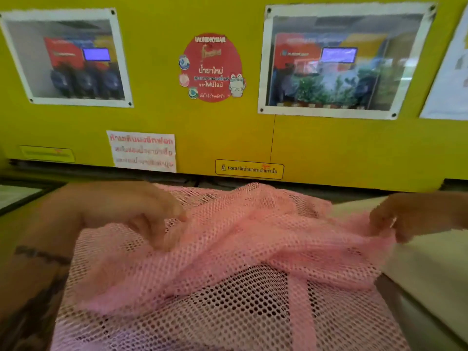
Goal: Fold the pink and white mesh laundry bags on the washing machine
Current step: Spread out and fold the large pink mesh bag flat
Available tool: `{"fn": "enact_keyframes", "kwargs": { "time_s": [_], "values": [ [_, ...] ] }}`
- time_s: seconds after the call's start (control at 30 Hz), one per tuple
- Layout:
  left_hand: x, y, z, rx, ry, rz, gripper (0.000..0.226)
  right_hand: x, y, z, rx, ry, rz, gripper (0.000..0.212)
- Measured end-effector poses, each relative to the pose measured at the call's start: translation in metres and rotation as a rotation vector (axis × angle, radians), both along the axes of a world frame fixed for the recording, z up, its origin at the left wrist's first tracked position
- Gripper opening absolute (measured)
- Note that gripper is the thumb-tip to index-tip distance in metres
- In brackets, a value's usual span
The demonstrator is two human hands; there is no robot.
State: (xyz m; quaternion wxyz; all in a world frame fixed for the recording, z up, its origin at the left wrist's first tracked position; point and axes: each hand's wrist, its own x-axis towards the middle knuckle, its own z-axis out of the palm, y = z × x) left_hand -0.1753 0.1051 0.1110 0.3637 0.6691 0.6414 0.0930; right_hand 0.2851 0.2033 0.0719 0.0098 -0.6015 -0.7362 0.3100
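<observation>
A pink mesh laundry bag [240, 249] lies rumpled across the top of the washing machine [430, 269], filling the lower middle of the head view. My left hand [136, 211] pinches the mesh at its upper left, fingers closed on the fabric. My right hand [405, 216] grips the bag's right edge and holds it slightly lifted. A raised fold runs between both hands. No white bag is visible.
A yellow wall panel [228, 138] with posters, a red round sticker [211, 68] and notices stands right behind the machine. A dark-framed lid or tray [17, 196] sits at the left edge. The machine's pale top shows at the right.
</observation>
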Motion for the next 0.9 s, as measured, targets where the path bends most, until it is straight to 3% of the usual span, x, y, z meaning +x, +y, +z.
{"fn": "enact_keyframes", "kwargs": {
  "time_s": [0.1,0.13,0.23,0.33,0.4,0.5,0.67,0.73,0.77,0.83,0.9],
  "values": [
    [0.004,0.011,-0.009,0.100,-0.002,-0.038,0.028,-0.007,-0.004,0.010,0.176,-0.062,0.021,0.041],
    [0.014,0.021,-0.011,0.159,0.020,-0.027,0.026,-0.017,-0.008,0.015,0.250,-0.083,0.030,0.038],
    [0.044,0.058,-0.032,0.332,0.133,0.004,0.038,-0.060,-0.014,0.019,0.402,0.029,0.094,0.002],
    [0.064,0.090,-0.060,0.357,0.257,0.020,0.056,-0.102,-0.016,0.006,0.386,-0.115,0.093,0.034],
    [0.071,0.101,-0.071,0.360,0.287,0.005,0.054,-0.119,-0.017,-0.008,0.305,-0.259,0.129,0.050],
    [0.071,0.101,-0.071,0.460,0.211,-0.017,0.040,-0.123,-0.024,-0.021,0.265,-0.337,0.172,0.052],
    [0.048,0.082,-0.030,0.868,-0.142,0.233,0.028,-0.104,-0.021,-0.009,0.437,-0.251,0.137,0.022],
    [0.032,0.074,-0.018,1.070,-0.191,0.347,0.024,-0.098,-0.021,0.010,0.312,-0.242,0.141,0.021],
    [0.024,0.070,-0.015,1.125,-0.186,0.384,0.022,-0.098,-0.022,0.018,0.212,-0.248,0.131,0.030],
    [0.000,0.069,-0.018,0.984,-0.054,0.365,0.021,-0.104,-0.019,0.030,0.084,-0.347,0.094,0.048],
    [-0.022,0.067,-0.032,0.579,0.213,0.241,0.030,-0.118,-0.015,0.036,0.129,-0.489,0.095,0.062]
  ]
}}
